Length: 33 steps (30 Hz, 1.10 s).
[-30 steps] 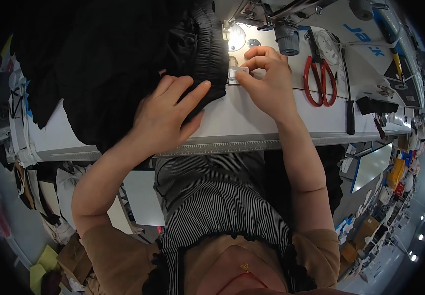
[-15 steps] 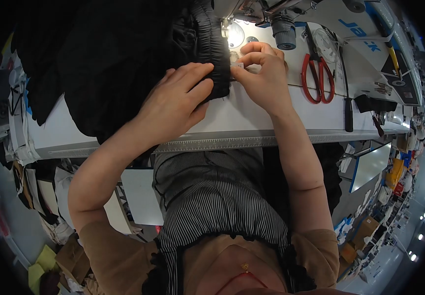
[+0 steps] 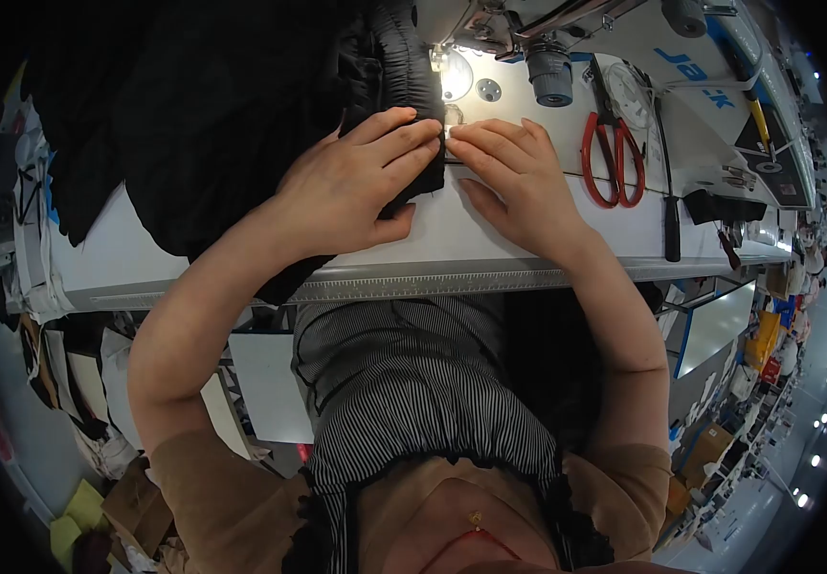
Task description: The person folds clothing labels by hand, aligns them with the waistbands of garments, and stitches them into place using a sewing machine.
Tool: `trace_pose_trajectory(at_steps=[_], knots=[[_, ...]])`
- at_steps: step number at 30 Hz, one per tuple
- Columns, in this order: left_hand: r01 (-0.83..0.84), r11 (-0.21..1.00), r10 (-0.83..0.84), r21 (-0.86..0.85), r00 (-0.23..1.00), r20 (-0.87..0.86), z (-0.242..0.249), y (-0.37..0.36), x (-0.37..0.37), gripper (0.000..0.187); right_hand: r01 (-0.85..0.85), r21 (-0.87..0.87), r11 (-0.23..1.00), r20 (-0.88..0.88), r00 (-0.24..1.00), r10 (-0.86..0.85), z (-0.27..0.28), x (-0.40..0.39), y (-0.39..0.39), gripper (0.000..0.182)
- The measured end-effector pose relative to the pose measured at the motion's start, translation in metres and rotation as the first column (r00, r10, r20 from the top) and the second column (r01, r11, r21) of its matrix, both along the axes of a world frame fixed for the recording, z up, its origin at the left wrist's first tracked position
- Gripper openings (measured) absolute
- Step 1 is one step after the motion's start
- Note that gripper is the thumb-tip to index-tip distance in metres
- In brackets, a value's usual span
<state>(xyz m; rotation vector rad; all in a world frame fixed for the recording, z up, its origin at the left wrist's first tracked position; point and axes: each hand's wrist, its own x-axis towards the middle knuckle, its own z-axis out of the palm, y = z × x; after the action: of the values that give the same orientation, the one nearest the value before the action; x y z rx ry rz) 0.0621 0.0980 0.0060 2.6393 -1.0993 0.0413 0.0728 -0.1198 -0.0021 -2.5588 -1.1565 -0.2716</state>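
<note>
- We had the black garment [image 3: 212, 124] on the sewing table [image 3: 447, 225], heaped to the left, its gathered band [image 3: 410, 67] beside the lit plate of the sewing machine [image 3: 643, 43].
- Our left hand [image 3: 342, 196] lay over the band, fingers together and slightly bent, pressing the cloth rather than clenching it.
- Our right hand [image 3: 524, 187] was palm down, fingertips at the band's edge and close to the left ones; whether they pinched anything, we could not tell.
- Something small and pale [image 3: 449, 137] showed by those fingertips, too hidden for us to name.
- As for progress, the gathers were already in the band, and we judged the cloth was being placed by hand.
- We could not tell whether the needle was in the cloth, or whether any stitching at that edge was complete; the handling, at least, looked unfinished.
- The red-handled scissors [image 3: 589, 158] and the black-handled tool [image 3: 672, 230] lay to our right, both out of our hands.
</note>
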Motion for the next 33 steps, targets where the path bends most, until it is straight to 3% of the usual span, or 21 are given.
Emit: trace_pose_trajectory(at_steps=[4, 8, 15, 33], knots=[[-0.034, 0.998, 0.037, -0.053, 0.997, 0.063, -0.003, 0.001, 0.018, 0.051, -0.013, -0.041, 0.999, 0.058, 0.998, 0.015, 0.003, 0.021, 0.003, 0.038], [0.005, 0.983, 0.007, -0.181, 0.998, 0.068, -0.007, 0.004, 0.040, 0.050, 0.008, 0.010, 1.000, -0.003, 1.000, -0.008, -0.003, 0.037, 0.005, 0.036], [0.066, 0.983, -0.053, -0.170, 0.995, 0.079, -0.009, 0.010, 0.054, 0.052, -0.003, 0.106, 0.994, -0.045, 0.999, 0.008, -0.007, 0.045, 0.008, 0.034], [0.098, 0.967, -0.084, -0.234, 0.994, 0.070, -0.009, 0.011, 0.050, 0.047, 0.022, 0.098, 0.995, -0.123, 0.992, -0.010, -0.003, 0.042, 0.007, 0.037]])
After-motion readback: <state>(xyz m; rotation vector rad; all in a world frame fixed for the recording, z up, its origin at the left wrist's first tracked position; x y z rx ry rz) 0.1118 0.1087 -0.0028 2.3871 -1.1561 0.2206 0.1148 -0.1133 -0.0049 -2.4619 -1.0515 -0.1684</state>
